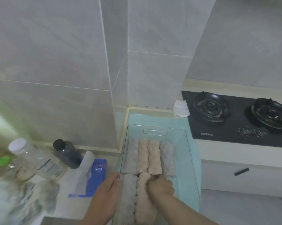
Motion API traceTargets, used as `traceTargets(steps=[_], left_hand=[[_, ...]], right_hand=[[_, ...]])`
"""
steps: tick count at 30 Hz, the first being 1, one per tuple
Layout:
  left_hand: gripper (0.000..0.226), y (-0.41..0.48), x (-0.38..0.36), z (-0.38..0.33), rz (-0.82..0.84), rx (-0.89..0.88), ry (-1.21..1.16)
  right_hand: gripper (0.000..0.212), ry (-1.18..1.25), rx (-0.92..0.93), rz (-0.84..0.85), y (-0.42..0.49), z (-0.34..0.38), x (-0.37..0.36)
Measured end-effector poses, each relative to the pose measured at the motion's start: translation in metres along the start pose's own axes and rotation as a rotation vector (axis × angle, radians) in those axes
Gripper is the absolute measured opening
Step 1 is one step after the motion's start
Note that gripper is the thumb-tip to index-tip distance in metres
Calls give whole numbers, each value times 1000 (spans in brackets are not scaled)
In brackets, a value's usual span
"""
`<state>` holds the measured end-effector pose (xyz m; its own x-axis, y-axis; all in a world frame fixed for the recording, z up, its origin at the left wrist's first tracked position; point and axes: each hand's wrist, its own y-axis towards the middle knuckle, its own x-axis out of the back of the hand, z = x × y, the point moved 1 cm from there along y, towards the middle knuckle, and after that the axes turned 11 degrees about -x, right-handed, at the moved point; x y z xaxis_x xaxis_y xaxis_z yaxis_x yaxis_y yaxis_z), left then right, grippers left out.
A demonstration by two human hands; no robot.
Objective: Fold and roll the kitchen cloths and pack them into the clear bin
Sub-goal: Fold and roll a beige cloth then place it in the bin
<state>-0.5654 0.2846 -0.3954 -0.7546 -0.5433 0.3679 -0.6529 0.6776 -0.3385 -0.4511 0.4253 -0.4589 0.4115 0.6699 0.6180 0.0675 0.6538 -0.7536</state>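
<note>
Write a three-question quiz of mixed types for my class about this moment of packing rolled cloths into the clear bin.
1. True or false: the clear bin stands on a light blue towel.
2. How many rolled cloths lie in the far row of the bin?
3. Multiple choice: the right hand is
A. resting on the stove
B. pressing a pink roll into the near row
C. holding the dark-capped jar

Key
1. True.
2. Four: grey, pink, pink, grey.
3. B. Meanwhile the left hand rests at the bin's left wall, beside a grey roll.
</note>
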Motion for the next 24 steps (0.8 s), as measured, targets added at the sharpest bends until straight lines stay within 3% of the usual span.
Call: traceTargets(steps=[1,4,7,11,14,18,20,21,22,23,24], left_hand=[[14,-1,0,1,-5,7,-29],[20,-5,-1,-11,0,-31,-109],[34,-9,1,-19,24,-54,-219],[41,-8,5,-19,29,-26,-317],[43,-7,6,-16,51,-9,-343],[45,-9,8,-19,98,-59,-356],[47,-11,8,-21,110,-73,-354],[47,-11,9,-21,107,-72,-355],[47,-10,10,-19,99,-67,-358],[47,-9,11,-18,90,-55,-362],[47,-8,11,-16,89,-50,-359]], right_hand=[[36,20,-2,-24,-2,3,2],[37,29,35,141,-2,-2,-5],[48,222,-40,261,-4,0,-20],[42,567,-138,623,-19,3,-30],[46,714,-161,778,-24,2,-29],[50,730,-208,787,-36,4,-21],[44,619,-107,734,-27,9,-30],[49,512,-64,602,10,0,-48],[69,414,-56,450,53,-13,-61],[89,343,-67,405,78,-23,-68],[94,328,-83,452,85,-31,-73]])
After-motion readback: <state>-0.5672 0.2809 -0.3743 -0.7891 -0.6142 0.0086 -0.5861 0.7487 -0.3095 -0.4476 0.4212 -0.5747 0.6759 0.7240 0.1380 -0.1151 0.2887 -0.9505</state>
